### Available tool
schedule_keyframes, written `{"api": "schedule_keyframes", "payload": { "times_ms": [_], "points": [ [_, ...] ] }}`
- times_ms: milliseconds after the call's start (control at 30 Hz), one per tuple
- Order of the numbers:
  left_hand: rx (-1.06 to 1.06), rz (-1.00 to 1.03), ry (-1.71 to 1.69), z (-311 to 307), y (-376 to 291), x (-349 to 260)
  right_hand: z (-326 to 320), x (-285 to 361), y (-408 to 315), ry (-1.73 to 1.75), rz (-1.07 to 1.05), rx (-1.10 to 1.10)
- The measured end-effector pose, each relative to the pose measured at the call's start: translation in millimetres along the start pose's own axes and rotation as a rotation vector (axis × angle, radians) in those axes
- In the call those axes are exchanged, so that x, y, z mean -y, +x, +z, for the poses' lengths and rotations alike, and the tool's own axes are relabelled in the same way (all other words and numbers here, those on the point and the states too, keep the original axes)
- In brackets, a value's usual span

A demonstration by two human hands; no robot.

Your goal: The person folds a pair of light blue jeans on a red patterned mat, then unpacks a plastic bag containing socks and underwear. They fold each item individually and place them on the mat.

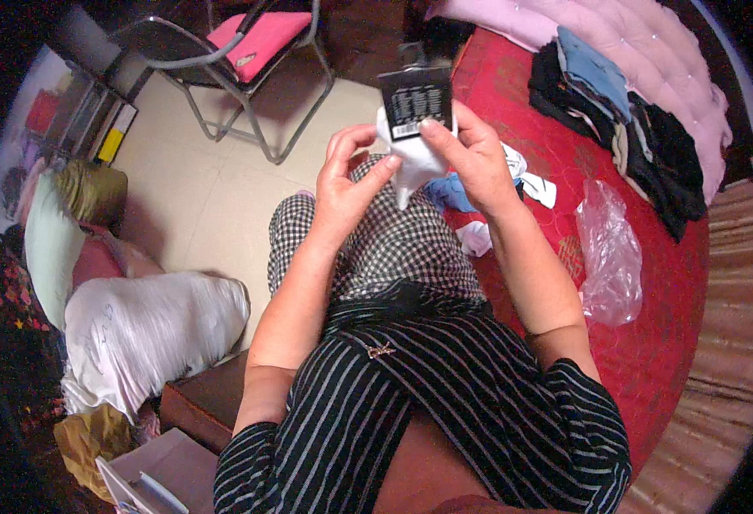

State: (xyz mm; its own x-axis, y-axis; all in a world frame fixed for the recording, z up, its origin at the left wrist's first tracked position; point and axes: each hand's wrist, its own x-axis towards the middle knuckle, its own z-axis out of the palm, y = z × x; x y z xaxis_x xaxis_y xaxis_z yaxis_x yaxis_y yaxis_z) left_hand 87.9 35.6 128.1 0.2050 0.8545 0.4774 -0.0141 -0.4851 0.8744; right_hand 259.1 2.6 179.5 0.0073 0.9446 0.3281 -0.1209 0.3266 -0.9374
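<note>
A white fabric piece (422,157), probably socks, is held up above my knees. A black printed card (417,99) with a hanging tab and a barcode covers its upper part. My right hand (474,157) grips the right side, its thumb pressed on the card's lower corner. On the other side, my left hand (349,183) pinches the fabric's edge, thumb in front and fingers partly hidden behind. A narrow end of the fabric dangles below. Just past my right forearm lie a blue cloth (450,193), a white cloth with dark marks (537,186) and a small pale bundle (476,238).
A red patterned bed cover (646,379) bears a crumpled clear plastic bag (609,254), a pile of clothes (636,148) and a pink tufted quilt (639,48). A folding chair (248,96) holds a pink item (267,38). A stuffed white sack (151,321) stands left.
</note>
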Motion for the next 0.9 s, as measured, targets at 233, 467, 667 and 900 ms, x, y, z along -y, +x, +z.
{"api": "schedule_keyframes", "payload": {
  "times_ms": [233, 467, 667, 900],
  "points": [
    [0.382, -0.352, -0.213, -5, -12, -6, 4, -9, 2, 0.037, 0.17, 0.023],
    [-0.039, -0.565, -0.838, -8, -11, 12, -3, -49, -24, 0.144, 0.405, 0.166],
    [-0.18, -0.667, -1.068, -14, -16, 37, -16, -76, -33, 0.237, 0.492, 0.049],
    [-0.139, -0.801, -1.241, -17, -19, 48, 2, -90, -42, 0.185, 0.512, 0.089]
  ]
}}
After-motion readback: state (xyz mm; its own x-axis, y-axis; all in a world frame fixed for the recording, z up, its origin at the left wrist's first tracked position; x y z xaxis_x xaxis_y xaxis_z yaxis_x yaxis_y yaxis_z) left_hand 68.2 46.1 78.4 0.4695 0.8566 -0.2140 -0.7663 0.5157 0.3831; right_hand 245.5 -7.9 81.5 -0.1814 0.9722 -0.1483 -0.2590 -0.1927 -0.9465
